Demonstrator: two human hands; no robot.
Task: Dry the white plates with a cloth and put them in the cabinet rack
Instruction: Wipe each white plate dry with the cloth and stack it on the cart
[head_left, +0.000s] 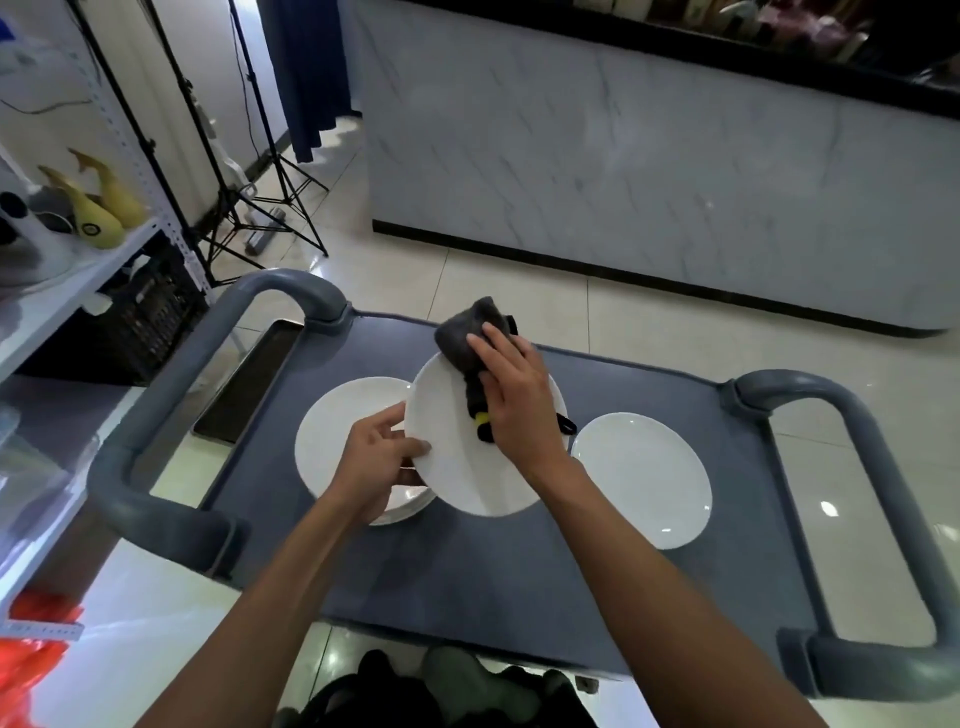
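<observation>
My left hand grips the left rim of a white plate, holding it tilted above the grey cart top. My right hand presses a dark grey cloth against the plate's upper face, fingers laid over the cloth. A black and yellow tag of the cloth shows under my palm. Below my left hand lies a stack of white plates. A single white plate lies flat on the cart to the right.
The cart has thick grey handles at the left and right. A white shelf unit with yellow objects stands on the left, tripod legs behind it. A marble-faced counter runs across the back.
</observation>
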